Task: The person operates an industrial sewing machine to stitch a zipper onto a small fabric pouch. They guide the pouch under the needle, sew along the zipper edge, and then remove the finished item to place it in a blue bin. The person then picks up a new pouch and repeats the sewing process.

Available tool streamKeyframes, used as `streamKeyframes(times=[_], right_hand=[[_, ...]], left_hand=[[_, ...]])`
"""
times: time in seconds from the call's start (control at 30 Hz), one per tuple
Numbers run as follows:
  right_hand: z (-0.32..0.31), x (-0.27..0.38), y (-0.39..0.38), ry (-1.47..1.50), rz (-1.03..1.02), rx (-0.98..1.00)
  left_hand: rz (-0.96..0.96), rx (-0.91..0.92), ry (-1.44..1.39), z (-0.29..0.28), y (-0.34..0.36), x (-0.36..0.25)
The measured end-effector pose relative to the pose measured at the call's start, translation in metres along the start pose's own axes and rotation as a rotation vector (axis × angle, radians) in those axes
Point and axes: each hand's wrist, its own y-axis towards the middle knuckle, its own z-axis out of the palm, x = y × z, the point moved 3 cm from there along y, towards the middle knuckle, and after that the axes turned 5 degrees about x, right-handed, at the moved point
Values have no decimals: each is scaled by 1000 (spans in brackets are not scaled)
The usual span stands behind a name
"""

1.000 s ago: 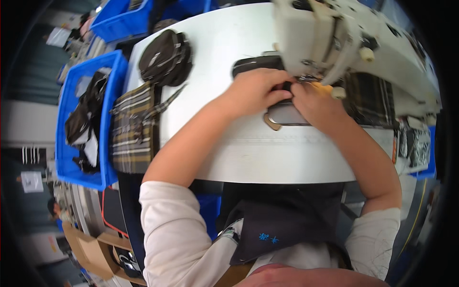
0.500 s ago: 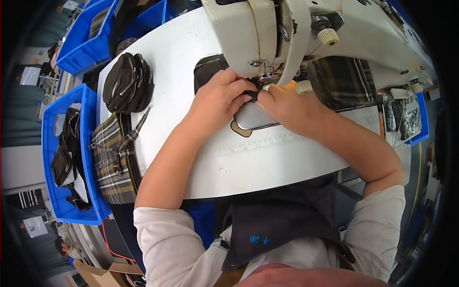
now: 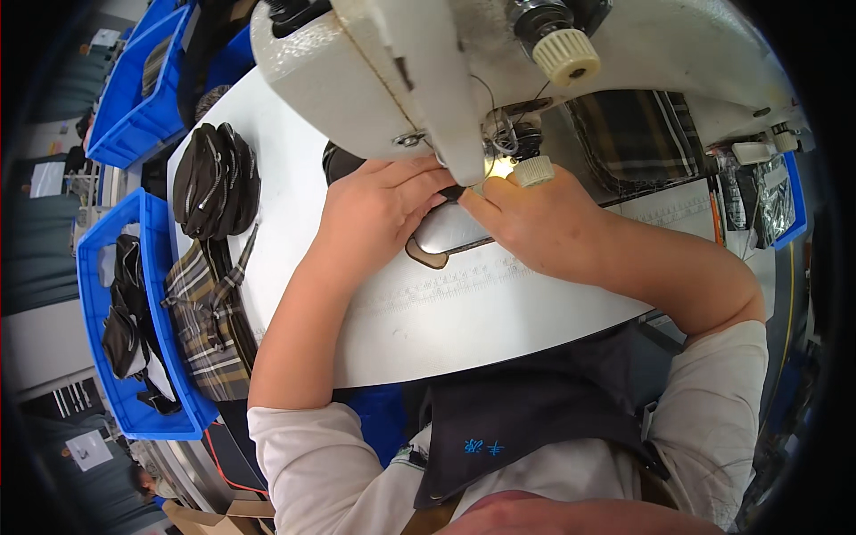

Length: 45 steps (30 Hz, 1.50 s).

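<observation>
A pale sewing machine (image 3: 428, 89) stands over the white table, its small lamp lit by the needle area. My left hand (image 3: 374, 209) is closed on a dark fabric piece (image 3: 341, 164) just left of the presser foot, fingers pressed together on its edge. My right hand (image 3: 544, 218) pinches the same dark fabric from the other side, under the machine's head. Its fingertips are partly hidden by a cream knob (image 3: 535, 170). Between the hands lies a shiny metal plate (image 3: 450, 230) with a small tan tab (image 3: 426, 255) at its corner.
A stack of dark zippered pieces (image 3: 214, 183) sits at the left, with plaid fabric (image 3: 209, 321) hanging over the table edge. Blue bins (image 3: 94, 267) stand beyond. More plaid pieces (image 3: 637, 138) lie right of the needle, near an orange pencil-like stick (image 3: 716, 218).
The view has shifted, so the machine head looks larger and nearer and hides more of the needle area. Both hands remain on the dark fabric, seen slightly further left and lower.
</observation>
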Motion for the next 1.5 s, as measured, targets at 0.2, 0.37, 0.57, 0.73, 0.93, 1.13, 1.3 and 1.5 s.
streamKeyframes(times=[0.2,0.37,0.57,0.73,0.93,1.13,1.3,1.5], right_hand=[[1,-4,-1,27,-22,-6],[0,-4,-3,4,-55,27],[-5,-1,0,31,-29,10],[-1,-2,-1,26,-24,20],[3,-6,0,-18,-28,-68],[4,-9,0,-66,-4,-90],[3,-9,1,-42,-12,-138],[12,-10,1,-27,-40,-130]], left_hand=[[-61,36,-13,7,-3,1],[-22,-3,-7,8,0,-3],[-32,-33,-12,8,-1,-6],[-9,-56,10,6,0,-10],[-24,-101,65,11,1,-11],[-105,-131,-34,12,2,-9],[-218,-41,-208,8,-2,2],[-266,-4,-234,11,-3,10]])
